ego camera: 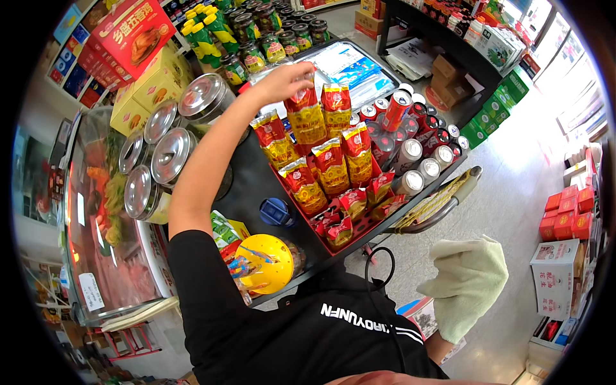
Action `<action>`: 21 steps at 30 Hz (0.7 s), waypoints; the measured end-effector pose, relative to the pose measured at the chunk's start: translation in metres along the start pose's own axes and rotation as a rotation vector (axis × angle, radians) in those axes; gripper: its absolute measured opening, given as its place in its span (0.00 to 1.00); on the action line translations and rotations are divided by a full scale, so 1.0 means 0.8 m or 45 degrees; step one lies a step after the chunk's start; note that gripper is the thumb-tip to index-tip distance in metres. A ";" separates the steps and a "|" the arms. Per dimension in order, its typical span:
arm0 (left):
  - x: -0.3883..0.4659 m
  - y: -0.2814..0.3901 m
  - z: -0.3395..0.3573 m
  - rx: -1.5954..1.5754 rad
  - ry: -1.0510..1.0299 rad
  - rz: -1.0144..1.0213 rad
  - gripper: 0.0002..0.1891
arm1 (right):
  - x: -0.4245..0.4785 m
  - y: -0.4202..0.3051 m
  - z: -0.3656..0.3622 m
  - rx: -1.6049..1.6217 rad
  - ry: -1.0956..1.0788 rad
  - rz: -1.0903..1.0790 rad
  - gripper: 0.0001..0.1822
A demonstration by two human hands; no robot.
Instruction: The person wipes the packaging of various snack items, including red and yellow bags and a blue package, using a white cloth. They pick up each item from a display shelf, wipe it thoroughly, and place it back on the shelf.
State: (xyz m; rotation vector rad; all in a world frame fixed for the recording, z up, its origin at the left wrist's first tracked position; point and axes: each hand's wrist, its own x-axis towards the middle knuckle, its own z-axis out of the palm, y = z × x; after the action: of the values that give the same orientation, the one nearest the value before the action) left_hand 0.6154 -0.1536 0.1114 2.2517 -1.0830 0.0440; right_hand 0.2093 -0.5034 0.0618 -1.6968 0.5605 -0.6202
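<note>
My left hand [293,82] reaches across the dark counter, its fingers closed at the top of a tall red-and-gold foil packet [306,118]. That packet stands behind several similar packets [330,166], upright in a red cardboard display box [332,243]. Small red-and-gold sachets [353,202] lie at the front of the box. Off to the right, beyond the counter edge, a pale green cloth [467,284] drapes over my right hand, which holds it. The cloth hides the fingers; only the wrist [438,347] shows below.
Drink cans [399,110] stand right of the box, one on top of others. Metal-lidded jars [173,154], a blue-lidded container [276,211] and a yellow lid [267,264] are at left. A curved metal handle [445,207] juts past the counter edge. Glass jars [269,45] stand behind.
</note>
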 end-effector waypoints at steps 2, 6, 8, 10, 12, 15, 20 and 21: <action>-0.010 -0.022 0.017 -0.012 -0.070 -0.035 0.09 | 0.000 -0.001 0.003 0.013 -0.030 0.005 0.18; -0.018 -0.041 0.044 -0.026 -0.225 -0.208 0.10 | -0.003 -0.009 0.008 0.026 -0.041 0.008 0.18; -0.019 -0.055 0.045 0.037 -0.198 -0.217 0.14 | -0.004 -0.010 0.009 0.041 -0.056 0.019 0.19; -0.006 -0.054 0.040 0.131 -0.226 -0.271 0.24 | -0.005 -0.010 0.010 0.049 -0.056 0.041 0.19; 0.012 -0.032 0.043 0.177 -0.130 -0.223 0.33 | -0.003 -0.015 0.015 0.066 -0.071 0.049 0.20; 0.041 -0.018 0.055 0.296 -0.022 -0.418 0.41 | 0.000 -0.020 0.023 0.134 -0.121 0.056 0.20; 0.061 -0.053 0.090 0.361 -0.132 -0.319 0.22 | -0.006 -0.016 0.027 0.243 -0.165 0.051 0.21; 0.066 -0.042 0.091 0.365 -0.160 -0.317 0.19 | -0.007 -0.014 0.025 0.256 -0.167 0.045 0.21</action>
State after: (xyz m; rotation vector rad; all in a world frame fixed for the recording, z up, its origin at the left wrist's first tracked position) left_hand 0.6574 -0.2145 0.0507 2.6647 -0.8969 -0.0497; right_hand 0.2192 -0.4833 0.0684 -1.5223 0.4192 -0.5176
